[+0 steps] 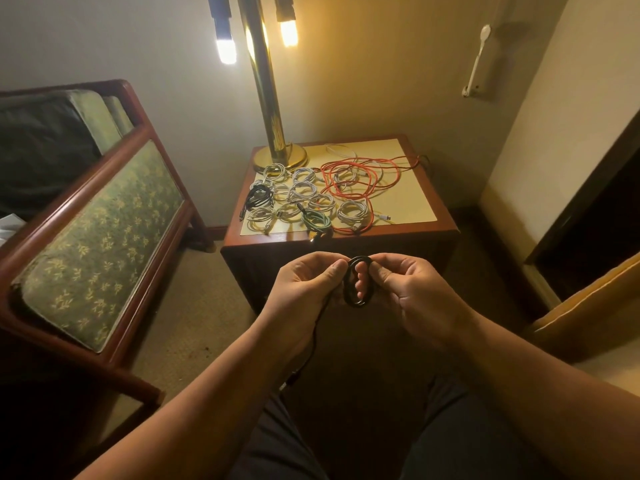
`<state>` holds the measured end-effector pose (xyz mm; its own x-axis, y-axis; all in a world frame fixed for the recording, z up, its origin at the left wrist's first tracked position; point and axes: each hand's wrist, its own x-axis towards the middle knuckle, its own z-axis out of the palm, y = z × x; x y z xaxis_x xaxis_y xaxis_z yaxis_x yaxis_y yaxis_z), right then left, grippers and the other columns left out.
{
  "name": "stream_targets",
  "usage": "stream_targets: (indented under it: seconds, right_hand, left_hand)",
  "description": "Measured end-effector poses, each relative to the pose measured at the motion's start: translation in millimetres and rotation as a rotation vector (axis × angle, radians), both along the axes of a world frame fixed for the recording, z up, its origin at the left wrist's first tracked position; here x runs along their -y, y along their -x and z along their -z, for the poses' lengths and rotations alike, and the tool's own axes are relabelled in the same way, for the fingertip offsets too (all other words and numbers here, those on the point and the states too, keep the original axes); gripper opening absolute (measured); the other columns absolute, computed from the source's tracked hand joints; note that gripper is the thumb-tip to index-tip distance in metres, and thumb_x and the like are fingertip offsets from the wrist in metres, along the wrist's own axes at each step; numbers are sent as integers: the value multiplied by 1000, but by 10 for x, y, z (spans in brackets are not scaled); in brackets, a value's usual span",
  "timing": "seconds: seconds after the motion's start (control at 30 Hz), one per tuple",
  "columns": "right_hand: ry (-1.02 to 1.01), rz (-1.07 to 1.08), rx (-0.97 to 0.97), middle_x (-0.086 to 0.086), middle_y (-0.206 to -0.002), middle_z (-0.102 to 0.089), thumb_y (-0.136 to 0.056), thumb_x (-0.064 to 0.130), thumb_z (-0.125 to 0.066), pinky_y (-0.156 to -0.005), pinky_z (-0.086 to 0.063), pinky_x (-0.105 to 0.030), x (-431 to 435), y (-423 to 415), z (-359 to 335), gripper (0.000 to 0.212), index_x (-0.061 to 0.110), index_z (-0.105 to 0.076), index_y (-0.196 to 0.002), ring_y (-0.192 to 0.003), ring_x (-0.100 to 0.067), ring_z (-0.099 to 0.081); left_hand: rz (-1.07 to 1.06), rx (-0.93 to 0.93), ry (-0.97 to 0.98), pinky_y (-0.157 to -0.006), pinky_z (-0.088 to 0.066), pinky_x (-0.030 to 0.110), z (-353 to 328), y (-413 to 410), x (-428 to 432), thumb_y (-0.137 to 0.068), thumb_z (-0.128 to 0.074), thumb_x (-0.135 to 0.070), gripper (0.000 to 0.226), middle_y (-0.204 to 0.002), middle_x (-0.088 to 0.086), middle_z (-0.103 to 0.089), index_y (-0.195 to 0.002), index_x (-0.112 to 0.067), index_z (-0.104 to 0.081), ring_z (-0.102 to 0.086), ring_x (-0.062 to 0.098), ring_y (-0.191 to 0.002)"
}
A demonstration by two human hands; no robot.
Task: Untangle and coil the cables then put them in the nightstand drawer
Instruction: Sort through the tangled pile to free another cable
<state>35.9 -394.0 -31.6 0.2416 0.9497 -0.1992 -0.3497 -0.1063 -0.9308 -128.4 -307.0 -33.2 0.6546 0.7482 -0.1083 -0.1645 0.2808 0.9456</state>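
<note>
One black coil (358, 302) is held before the worktop (408, 199), pinched by left grip (304, 289) and right grip (415, 292), fingers curled on it; other cables (301, 192) are spread on the worktop.

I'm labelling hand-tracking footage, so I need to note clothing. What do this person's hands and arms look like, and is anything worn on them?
Nothing is worn on them. The left hand and right hand have no gloves, and no rings show. The left forearm and right forearm are uncovered to the frame's edge, with no sleeves, watch or bracelet in view.
</note>
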Motion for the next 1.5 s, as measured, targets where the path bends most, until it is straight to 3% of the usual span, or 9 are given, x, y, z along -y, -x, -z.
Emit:
stream_targets:
  seconds: [0.13,0.43,0.6,0.8,0.93,1.03,1.13,1.37,1.5]
  right_hand:
    - [-28,-195,504,4,-84,-74,-103,8,-52,-74,-56,-23,51,-165,-130,20,10,-72,-103,-82,-10,-69]
    - [-30,-187,281,-7,-86,-71,-102,6,-52,-73,-56,-38,62,-166,-91,20,2,-72,-103,-80,-20,-65]
    - [-24,-151,321,-8,-83,-71,-102,7,-51,-74,-59,-38,55,-159,-56,21,4,-72,-103,-78,-22,-66]
    - [-119,-298,811,1,-91,-74,-96,-4,-60,-83,-60,-32,104,-249,-138,22,15,-71,-103,-89,-15,-73]
    - [-118,-372,974,10,-85,-69,-91,-6,-67,-70,-59,-22,113,-218,-146,28,21,-66,-100,-80,-6,-72]
    - [-151,-364,1066,16,-85,-66,-91,-4,-68,-68,-54,-14,97,-199,-118,28,22,-66,-100,-80,3,-69]
    - [-145,-331,1084,13,-87,-67,-93,0,-67,-70,-57,-17,94,-187,-83,26,25,-65,-98,-82,0,-70]
    - [15,-254,772,-6,-88,-73,-98,6,-61,-63,-60,-27,101,-308,-205,8,9,-67,-102,-76,-20,-74]
    - [11,-273,995,0,-86,-72,-97,7,-64,-63,-58,-20,90,-299,-131,9,14,-68,-102,-75,-9,-73]
  left_hand:
    - [-10,-23,-43,-72,-56,30,8,54,3,-81,-75,-23,22,-98,17,-71,-100,-11,-76,-64,26,-86]
    - [-116,-84,-281,-71,-58,22,-15,52,63,-85,-71,-17,17,-91,12,-78,-96,-6,-76,-75,21,-86]
    - [-39,-131,-274,-77,-60,29,-55,73,83,-70,-82,-22,48,-98,11,-78,-115,-12,-69,-76,26,-94]
    - [81,-105,145,-67,-62,32,-99,83,0,-72,-85,-11,48,-95,17,-75,-117,-11,-69,-75,26,-85]
    - [238,-51,386,-62,-59,32,-76,76,10,-68,-80,-22,61,-96,13,-72,-125,-13,-63,-71,22,-85]
    - [265,-45,449,-73,-56,37,-20,66,5,-71,-79,-26,62,-118,21,-59,-129,-14,-62,-61,31,-100]
    - [250,14,462,-80,-54,42,31,55,12,-69,-86,-22,63,-104,16,-66,-127,-12,-61,-63,30,-95]
    - [40,-95,93,-73,-64,37,-90,99,-64,-80,-67,16,32,-101,21,-74,-109,1,-65,-75,33,-94]
    - [-36,-321,-283,-71,-63,30,-106,102,-64,-84,-70,11,21,-95,15,-77,-98,-5,-72,-77,23,-89]
